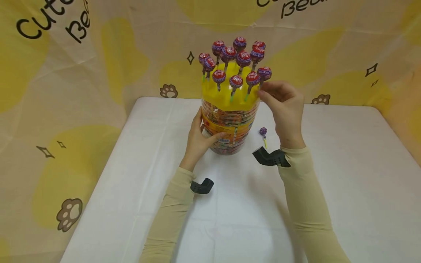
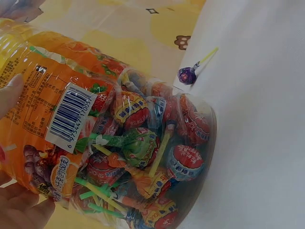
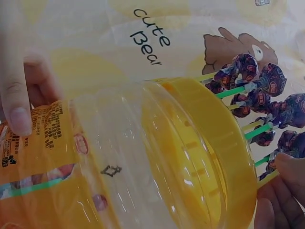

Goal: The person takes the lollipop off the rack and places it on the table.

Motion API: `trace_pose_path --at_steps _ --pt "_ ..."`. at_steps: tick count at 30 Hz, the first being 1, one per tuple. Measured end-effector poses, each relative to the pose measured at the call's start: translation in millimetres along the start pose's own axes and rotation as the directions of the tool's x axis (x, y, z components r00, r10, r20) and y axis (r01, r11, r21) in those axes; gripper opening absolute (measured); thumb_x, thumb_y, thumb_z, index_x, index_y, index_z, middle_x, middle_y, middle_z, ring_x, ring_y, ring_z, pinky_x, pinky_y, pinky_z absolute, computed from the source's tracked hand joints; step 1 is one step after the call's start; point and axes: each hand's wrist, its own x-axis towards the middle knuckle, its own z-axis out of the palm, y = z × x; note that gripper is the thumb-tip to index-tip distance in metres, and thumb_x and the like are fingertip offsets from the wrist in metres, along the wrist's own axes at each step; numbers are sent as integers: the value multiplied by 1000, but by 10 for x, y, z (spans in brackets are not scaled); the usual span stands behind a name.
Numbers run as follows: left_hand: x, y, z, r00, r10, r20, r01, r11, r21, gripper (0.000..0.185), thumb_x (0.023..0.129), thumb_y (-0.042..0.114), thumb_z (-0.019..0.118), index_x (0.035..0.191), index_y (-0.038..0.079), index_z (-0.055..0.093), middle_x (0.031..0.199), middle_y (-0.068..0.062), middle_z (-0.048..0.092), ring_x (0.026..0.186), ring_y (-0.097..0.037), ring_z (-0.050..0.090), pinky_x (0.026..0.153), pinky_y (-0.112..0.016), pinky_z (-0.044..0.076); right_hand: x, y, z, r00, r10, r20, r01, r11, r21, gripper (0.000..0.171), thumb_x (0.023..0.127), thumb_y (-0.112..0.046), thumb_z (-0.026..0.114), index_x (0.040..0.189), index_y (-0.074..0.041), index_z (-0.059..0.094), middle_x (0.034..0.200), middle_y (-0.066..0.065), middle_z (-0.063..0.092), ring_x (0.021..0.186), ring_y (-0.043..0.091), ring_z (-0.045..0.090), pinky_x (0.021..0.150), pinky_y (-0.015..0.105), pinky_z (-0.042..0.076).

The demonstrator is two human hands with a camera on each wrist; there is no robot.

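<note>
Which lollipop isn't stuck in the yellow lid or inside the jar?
The purple lollipop lying alone on the white table, just right of the jar. The others stand on sticks in the lid or sit packed inside.

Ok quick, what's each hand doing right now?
Left hand: grips the candy jar.
Right hand: pinches a lollipop in the lid.

Lighting bright, even, diffuse. Soft shadows on the table [image 1: 345, 182] beneath both forearms. Wrist views washed out, hazy; glare on the clear jar [image 3: 143, 157] between the hands. Fingers nearest the lenses blurred.
</note>
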Motion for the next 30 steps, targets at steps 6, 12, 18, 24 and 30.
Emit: trace_pose_path --at_steps 6,12,18,24,30 --pt "4 -13 -1 1000 2 -1 -2 1000 -1 98 79 24 78 151 9 14 152 -11 23 140 -23 23 112 -41 28 28 8 28 1000 -2 -17 2 1000 11 9 78 8 71 86 4 71 86 11 68 79 23 64 78 25 56" --pt "16 -21 4 1000 1 -3 -1 1000 -7 98 79 24 78 151 10 14 152 -10 23 139 -23 23 112 -40 28 46 10 35 1000 -6 -24 6 1000 6 7 79 8 70 84 4 71 84 11 67 76 22 63 76 24 56" --pt "24 -19 8 1000 -5 -1 5 1000 -7 97 79 24 78 151 10 14 153 -9 23 139 -22 23 112 -40 28 62 -2 27 999 -8 -36 8 1000 -8 6 80 6 70 85 3 71 86 11 67 80 22 63 78 24 55" --pt "30 -20 18 1000 -5 6 5 1000 -14 97 79 24 78 152 11 14 153 -9 22 140 -22 23 112 -39 28 90 -29 4 999 0 -53 1 1000 15 7 80 5 70 87 2 72 89 11 67 85 23 64 83 26 54" --pt "25 -31 7 1000 -4 4 4 1000 -10 98 79 24 78 152 12 14 153 -8 22 140 -21 22 112 -39 28 87 -58 -15 999 5 -49 -3 999 47 8 82 4 69 89 2 72 92 11 68 86 24 64 85 27 53"
